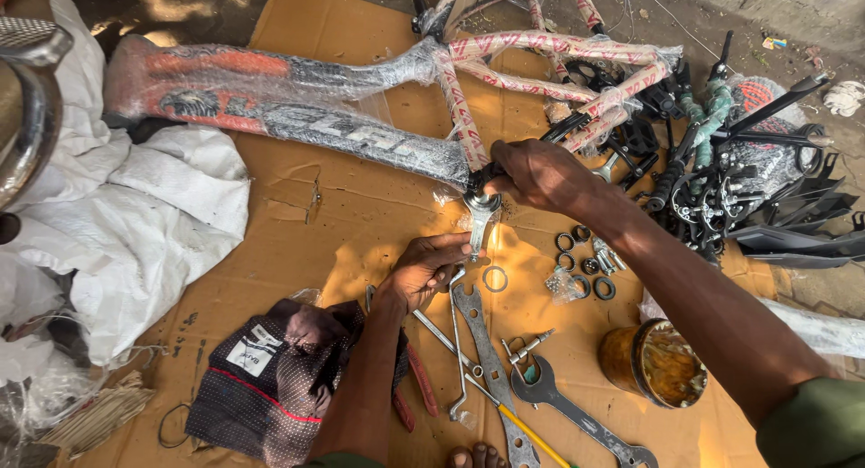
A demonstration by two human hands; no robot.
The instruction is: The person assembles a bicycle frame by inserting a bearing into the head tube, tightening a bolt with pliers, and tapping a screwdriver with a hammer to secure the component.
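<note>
Steel wrench (478, 223) gripped, both hands (423, 270) closed

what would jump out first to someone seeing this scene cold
First, the plastic-wrapped red and black bicycle frame lying across the brown cardboard sheet at the top. At the centre, the right hand grips the frame's lower joint while the left hand holds a flat silver spanner up to it. Below lie more grey metal wrenches and a round rusty grease tin.
</note>
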